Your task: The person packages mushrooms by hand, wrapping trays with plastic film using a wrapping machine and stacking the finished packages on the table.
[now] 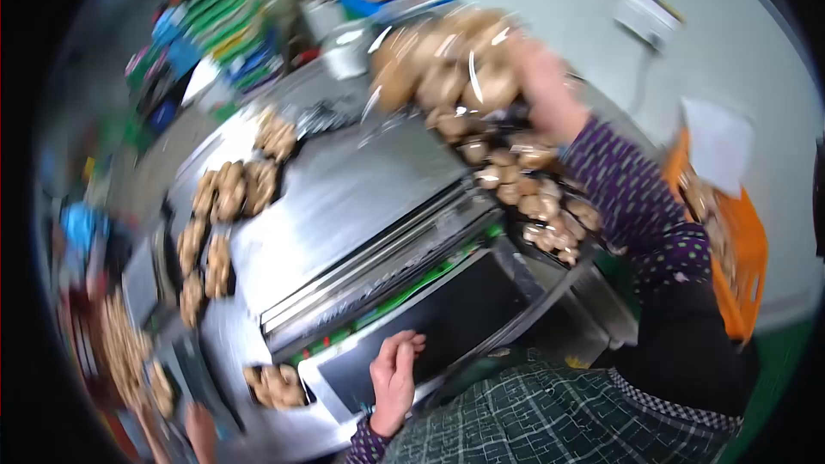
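My right hand (550, 90) grips a shiny, film-wrapped pack of brown mushrooms (443, 64), lifted over the far right of the steel worktop and blurred by motion. Below it, more wrapped packs of mushrooms (537, 198) are stacked at the worktop's right side. My left hand (395, 378) hovers by the dark plate (430, 335) of a wrapping machine, its fingers loosely curled together with nothing visible in them. Behind that plate runs the machine's metal roller bar (378, 262). Left of the machine sits one pack of mushrooms (275, 387).
Several mushroom packs (228, 193) line the worktop's left side. Another person's hands (200, 431) are at the lower left, beside long mushroom packs (125, 344). An orange crate (748, 249) stands at the right. Colourful stacked bundles (223, 17) are at the back left.
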Demonstrator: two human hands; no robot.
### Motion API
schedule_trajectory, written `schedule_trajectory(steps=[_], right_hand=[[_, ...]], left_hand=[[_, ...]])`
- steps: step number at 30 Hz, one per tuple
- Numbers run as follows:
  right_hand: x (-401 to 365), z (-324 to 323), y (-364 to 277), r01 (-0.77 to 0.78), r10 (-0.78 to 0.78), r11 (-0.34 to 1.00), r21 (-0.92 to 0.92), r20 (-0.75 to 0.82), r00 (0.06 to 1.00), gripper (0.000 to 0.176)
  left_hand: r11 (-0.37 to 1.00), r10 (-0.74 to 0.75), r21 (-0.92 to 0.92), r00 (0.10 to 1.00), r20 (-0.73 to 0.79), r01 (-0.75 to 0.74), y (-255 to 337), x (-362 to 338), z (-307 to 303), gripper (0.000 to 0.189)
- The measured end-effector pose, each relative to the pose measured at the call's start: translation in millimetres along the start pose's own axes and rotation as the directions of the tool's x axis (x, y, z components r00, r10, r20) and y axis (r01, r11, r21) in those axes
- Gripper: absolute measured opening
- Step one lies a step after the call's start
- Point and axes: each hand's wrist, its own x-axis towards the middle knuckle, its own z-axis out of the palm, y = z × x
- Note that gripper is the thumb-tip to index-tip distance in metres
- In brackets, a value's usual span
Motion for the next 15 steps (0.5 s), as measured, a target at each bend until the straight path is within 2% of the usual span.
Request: schedule_trajectory(steps=[1,2,3,4,5,6,7,8,9,10,11,12,13,14,15], right_hand=[[47.0,-10.1,27.7,0.17,-0.166,0.935,-0.313,0.04,0.985,0.047],[88.3,-21.7,65.5,0.451,-0.39,0.668,-0.591,0.238,0.89,0.05],[120.9,-26.5,105.6,0.676,-0.585,0.287,-0.679,0.435,0.684,0.054],[132.0,-20.7,102.7,0.721,-0.49,0.376,-0.582,0.535,0.688,0.052],[143.8,-15.4,99.4,0.726,-0.386,0.481,-0.491,0.625,0.678,0.051],[233.1,-54.6,222.6,0.632,-0.017,0.248,-0.735,0.648,0.761,0.048],[278.5,-77.7,269.1,0.743,0.04,0.333,-0.58,0.796,0.603,0.047],[225.7,-40.5,182.1,0.536,0.297,0.12,-0.836,0.545,0.784,0.049],[164.1,5.1,81.7,0.358,0.507,-0.222,-0.907,0.206,0.837,0.052],[172.3,2.5,101.0,0.101,0.327,-0.267,-0.958,0.008,0.945,0.049],[182.3,8.6,114.5,-0.026,0.066,-0.037,-0.999,-0.028,0.997,0.048],[176.8,29.2,109.1,0.034,-0.126,0.246,-0.969,0.003,0.992,0.048],[141.9,72.2,80.2,0.173,-0.153,0.516,-0.839,0.108,0.982,0.051],[78.1,126.5,30.8,0.337,-0.167,0.818,-0.466,0.369,0.914,0.045],[7.5,173.6,-13.1,0.271,-0.132,0.946,-0.178,0.554,0.822,0.039]], left_hand=[[0.997,-0.006,0.072,1.0,-0.009,0.007,-0.8,-1.4,-2.7,0.023],[0.987,0.081,0.142,0.996,-0.041,-0.075,-2.0,-3.1,-5.7,0.022],[0.977,0.072,0.203,0.997,-0.032,-0.064,4.4,-3.9,-11.6,0.021],[0.96,0.138,0.249,0.99,-0.037,-0.125,5.6,-5.9,-18.0,0.017],[0.957,0.151,0.262,0.984,-0.093,-0.122,0.5,-11.0,-25.8,0.018],[0.952,0.2,0.27,0.961,-0.193,-0.144,-0.9,-17.6,-36.1,0.019],[0.939,0.234,0.319,0.923,-0.306,-0.132,0.7,-24.7,-52.4,0.017],[0.907,0.323,0.399,0.827,-0.46,-0.133,-6.4,-31.2,-72.2,0.016],[0.915,0.256,0.402,0.769,-0.585,0.002,-15.0,-48.7,-93.4,0.017],[0.922,0.147,0.344,0.663,-0.734,0.177,-28.7,-60.9,-119.9,0.018],[0.874,0.292,0.45,0.542,-0.788,0.184,-47.0,-75.8,-158.1,0.018],[0.841,0.206,0.405,0.48,-0.853,0.359,-60.0,-91.6,-197.7,0.018],[0.809,0.13,0.332,0.403,-0.906,0.485,-71.3,-102.1,-231.6,0.021],[0.751,0.186,0.378,0.377,-0.907,0.542,-86.2,-108.8,-261.7,0.024],[0.684,0.25,0.426,0.358,-0.9,0.592,-103.4,-111.0,-291.9,0.027]])
